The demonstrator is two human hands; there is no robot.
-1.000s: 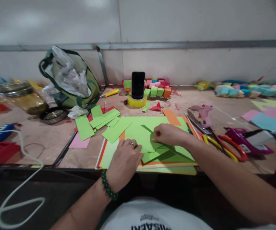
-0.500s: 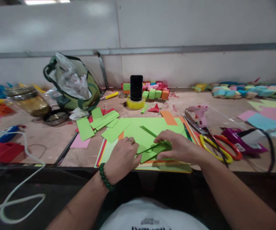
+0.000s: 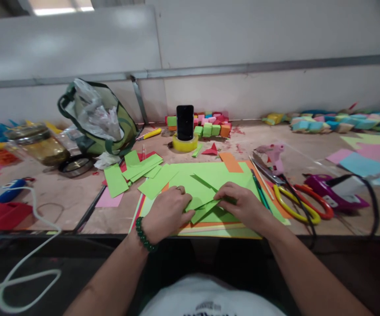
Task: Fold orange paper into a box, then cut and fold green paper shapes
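My left hand point(image 3: 168, 213), with a ring and a green bead bracelet, is closed, its thumb and fingers at the left side of a light green paper piece point(image 3: 201, 202). My right hand point(image 3: 244, 204) pinches the right end of that piece between thumb and fingers. Under both hands more green paper pieces overlap on a large green sheet point(image 3: 186, 171), which tops a stack of coloured paper. How the pieces under my right hand lie is partly hidden. To the left, several cut green strips point(image 3: 115, 180) are scattered.
A phone point(image 3: 185, 123) stands in a yellow tape roll point(image 3: 185, 144) behind the paper. On the right lie yellow-handled scissors point(image 3: 295, 210), red-orange handles point(image 3: 320, 204), a pink glue gun point(image 3: 275, 158) and a purple tool point(image 3: 336, 193). A green bag point(image 3: 124, 127) and a jar point(image 3: 40, 142) stand at left.
The fingers of my right hand have drawn together onto the end of the green paper piece, and the hand is a little lower. My left hand has barely moved; the view has shifted slightly.
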